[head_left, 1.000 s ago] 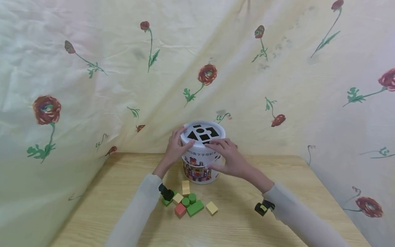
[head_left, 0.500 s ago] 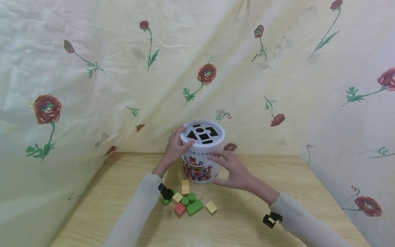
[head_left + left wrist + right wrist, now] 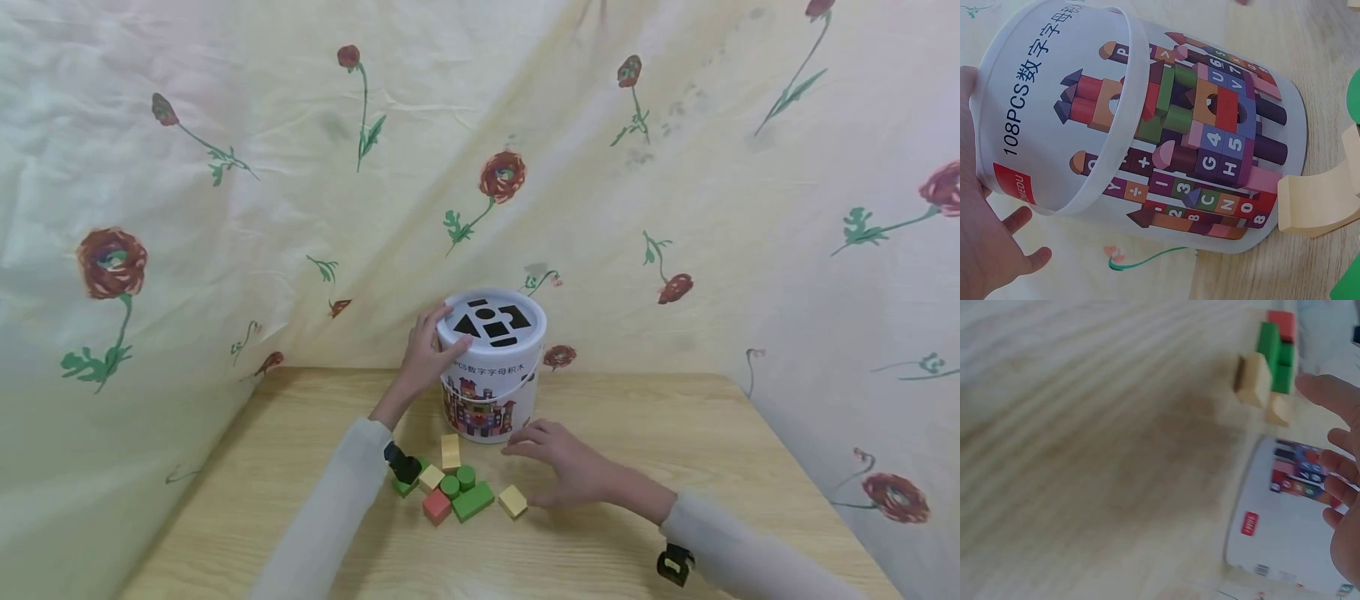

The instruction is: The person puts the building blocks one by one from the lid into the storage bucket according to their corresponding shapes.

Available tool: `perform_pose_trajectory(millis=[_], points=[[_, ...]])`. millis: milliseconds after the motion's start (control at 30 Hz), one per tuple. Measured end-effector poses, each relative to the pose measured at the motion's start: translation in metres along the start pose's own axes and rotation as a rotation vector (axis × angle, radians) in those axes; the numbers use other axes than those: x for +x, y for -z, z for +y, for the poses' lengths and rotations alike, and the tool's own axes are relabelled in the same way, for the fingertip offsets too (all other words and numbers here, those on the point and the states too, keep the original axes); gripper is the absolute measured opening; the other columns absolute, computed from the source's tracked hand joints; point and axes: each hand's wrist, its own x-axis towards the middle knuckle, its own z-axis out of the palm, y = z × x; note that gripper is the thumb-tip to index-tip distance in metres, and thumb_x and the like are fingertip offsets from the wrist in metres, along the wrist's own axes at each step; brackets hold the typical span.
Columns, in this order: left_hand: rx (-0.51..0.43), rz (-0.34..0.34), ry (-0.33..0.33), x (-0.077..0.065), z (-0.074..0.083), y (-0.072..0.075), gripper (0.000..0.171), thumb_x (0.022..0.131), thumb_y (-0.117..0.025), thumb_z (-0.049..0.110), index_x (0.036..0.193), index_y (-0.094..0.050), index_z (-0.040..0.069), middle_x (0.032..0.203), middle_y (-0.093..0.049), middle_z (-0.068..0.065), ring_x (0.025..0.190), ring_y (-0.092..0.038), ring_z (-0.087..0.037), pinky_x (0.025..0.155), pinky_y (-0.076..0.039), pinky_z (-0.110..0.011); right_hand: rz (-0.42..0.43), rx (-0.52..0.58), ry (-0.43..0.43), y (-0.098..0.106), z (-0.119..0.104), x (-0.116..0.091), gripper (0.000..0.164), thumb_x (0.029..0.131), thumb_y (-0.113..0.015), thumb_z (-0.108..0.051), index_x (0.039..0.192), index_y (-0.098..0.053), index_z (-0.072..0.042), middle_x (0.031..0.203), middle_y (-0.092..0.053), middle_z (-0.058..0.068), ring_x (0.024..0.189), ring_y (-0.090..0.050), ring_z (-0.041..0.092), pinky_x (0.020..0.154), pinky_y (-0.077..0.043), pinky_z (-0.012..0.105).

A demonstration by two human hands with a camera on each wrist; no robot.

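A white block bucket (image 3: 491, 408) with printed block pictures stands upright at the back of the table. Shaped holes pierce its white lid (image 3: 485, 332). My left hand (image 3: 426, 357) holds the bucket's upper rim from the left, thumb in front; two fingertips stand off the wall in the left wrist view. Lower down, my right hand (image 3: 566, 467) hovers with fingers spread and nothing held. Its thumb is close beside a pale yellow block (image 3: 513, 502); contact cannot be told. The right wrist view also shows this block (image 3: 1255, 378), blurred.
Left of that block lie a green rectangular block (image 3: 473, 502), two green cylinders (image 3: 450, 487), a red block (image 3: 437, 506), a small yellow block (image 3: 431, 477) and another green piece (image 3: 405, 486). A curved-edged yellow block (image 3: 450, 451) lies before the bucket. Flowered cloth (image 3: 637, 192) hangs behind.
My right hand has come away from the lid's front edge, moving down past the bucket's side to the yellow block. The left hand stays at the rim; the blocks have not moved.
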Motion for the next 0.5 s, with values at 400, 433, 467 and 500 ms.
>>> perform_pose_trajectory(millis=[400, 433, 467, 500], points=[[0.000, -0.002, -0.002, 0.000, 0.000, -0.001, 0.079, 0.091, -0.066, 0.056, 0.157, -0.036, 0.025, 0.163, -0.027, -0.003, 0.145, -0.029, -0.030, 0.110, -0.044, -0.060, -0.059, -0.034, 0.070, -0.024, 0.004, -0.006, 0.052, 0.073, -0.081, -0.024, 0.123, -0.071, -0.016, 0.122, -0.068, -0.003, 0.116, -0.057, 0.016, 0.102, -0.050, 0.038], [0.000, -0.001, -0.001, 0.000, 0.000, -0.001, 0.079, 0.091, -0.066, 0.056, 0.157, -0.036, 0.025, 0.163, -0.028, -0.003, 0.144, -0.029, -0.030, 0.110, -0.045, -0.060, -0.059, -0.036, 0.074, -0.025, 0.004, -0.006, 0.051, 0.073, -0.081, -0.023, 0.122, -0.071, -0.015, 0.121, -0.068, -0.003, 0.115, -0.057, 0.016, 0.101, -0.051, 0.037], [-0.002, -0.002, -0.003, 0.000, -0.001, -0.001, 0.080, 0.091, -0.067, 0.055, 0.157, -0.035, 0.025, 0.162, -0.028, -0.004, 0.144, -0.030, -0.031, 0.109, -0.045, -0.060, -0.060, -0.037, 0.077, -0.027, 0.005, -0.006, 0.051, 0.073, -0.080, -0.022, 0.122, -0.071, -0.015, 0.121, -0.068, -0.003, 0.114, -0.057, 0.015, 0.101, -0.051, 0.037], [-0.003, -0.002, -0.002, 0.000, -0.001, -0.001, 0.080, 0.091, -0.067, 0.055, 0.157, -0.035, 0.025, 0.162, -0.028, -0.004, 0.144, -0.030, -0.031, 0.109, -0.045, -0.060, -0.062, -0.039, 0.079, -0.029, 0.005, -0.006, 0.050, 0.072, -0.080, -0.021, 0.122, -0.072, -0.015, 0.120, -0.068, -0.003, 0.114, -0.057, 0.015, 0.100, -0.051, 0.036]])
